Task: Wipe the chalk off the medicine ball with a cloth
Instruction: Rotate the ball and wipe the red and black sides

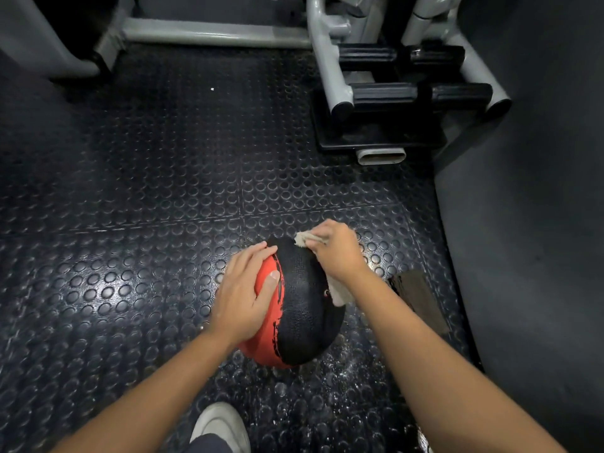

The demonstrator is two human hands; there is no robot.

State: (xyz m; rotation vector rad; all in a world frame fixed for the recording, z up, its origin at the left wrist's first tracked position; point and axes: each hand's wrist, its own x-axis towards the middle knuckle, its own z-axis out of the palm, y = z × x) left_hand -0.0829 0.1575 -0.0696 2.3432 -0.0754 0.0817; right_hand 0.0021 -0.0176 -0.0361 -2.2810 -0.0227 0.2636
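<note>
A round red-and-black textured rubber medicine ball (304, 305) sat on a black studded rubber floor (157, 191). The left hand (245, 289) lay flat on its red side, fingers straight. The right hand (336, 250) clutched a crumpled beige cloth (302, 238) against the far black top, apparently mid-wipe. The next move probably called for turning the ball to reach unwiped faces.

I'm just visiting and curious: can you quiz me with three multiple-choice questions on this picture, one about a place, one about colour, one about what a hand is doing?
1. Where is the medicine ball? A on a bench; B on the studded floor; C in a rack.
2. What colours is the ball? A red and black; B blue and white; C all green.
3. What is the left hand doing? A waving; B hanging idle; C resting flat on the ball.
Answers: 1 B, studs show around it. 2 A, both panels are visible. 3 C, its fingers lie straight on the red side while the right hand holds the cloth.
</note>
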